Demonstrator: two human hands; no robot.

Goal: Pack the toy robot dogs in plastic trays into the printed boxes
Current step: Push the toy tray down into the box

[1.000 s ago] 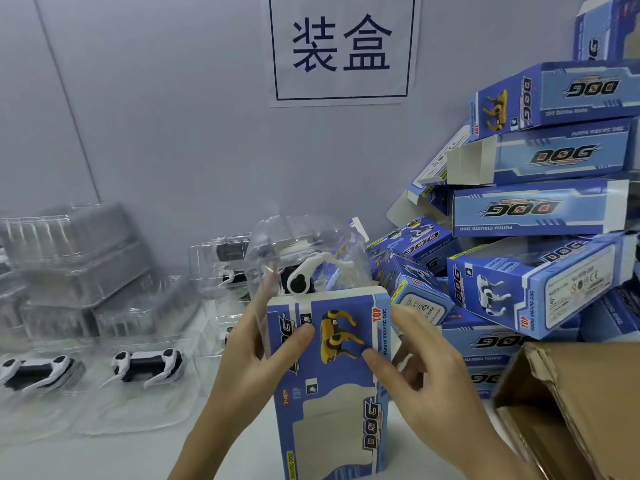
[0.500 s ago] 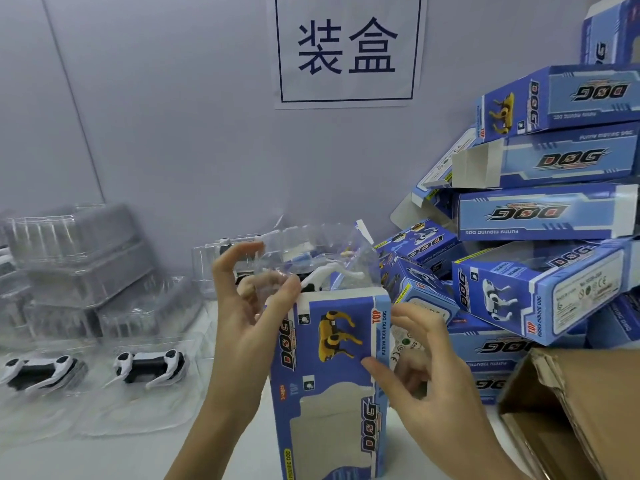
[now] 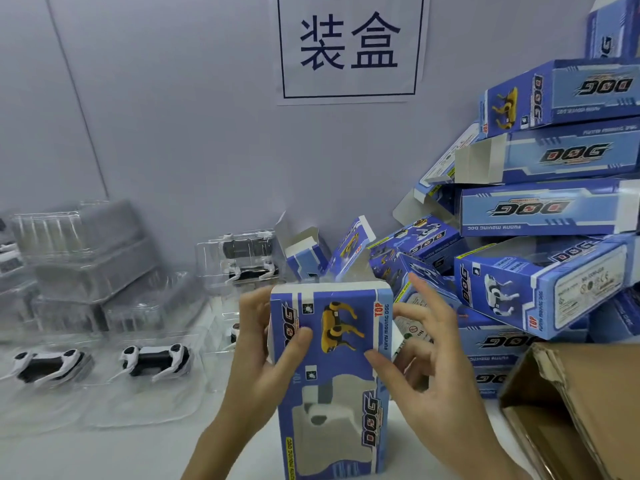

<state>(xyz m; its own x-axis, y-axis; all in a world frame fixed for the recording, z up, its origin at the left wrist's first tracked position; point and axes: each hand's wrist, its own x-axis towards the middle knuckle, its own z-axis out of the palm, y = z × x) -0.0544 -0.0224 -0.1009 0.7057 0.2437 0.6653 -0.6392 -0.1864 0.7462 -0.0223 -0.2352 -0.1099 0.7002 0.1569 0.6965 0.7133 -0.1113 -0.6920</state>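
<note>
Grey wall at the far side carries a white paper sign (image 3: 349, 46) with two large dark characters in a frame. White tabletop (image 3: 104, 452) below it.

Hidden or unclear: the contents of the held printed box (image 3: 332, 379) show only through its front window, a pale shape with a dark round spot; whether this is the toy in its tray cannot be told for certain. Top end of the box looks open, flaps blurred behind it. Left-hand fingers behind the box are out of sight. Brown cardboard carton (image 3: 581, 410) at near right is cut off by the frame edge.

Surroundings: stack of clear plastic trays (image 3: 86, 258) at far left, hazy. Two black-and-white toy robot dogs (image 3: 156, 360) lie in open trays on the near left. Another clear tray with a dog (image 3: 242, 261) stands behind the box, partly blocked by it. Pile of blue printed boxes (image 3: 554, 209) fills the right side, some with flaps open, lying at mixed angles.

Task item: box upright at centre, blue, yellow dog picture near the top, "DOG" lettering, "TOP" mark. Left hand (image 3: 256, 358) grips its left edge, thumb on the front face. Right hand (image 3: 429, 368) holds the right edge, thumb on the front, fingers spread beside the side panel.
</note>
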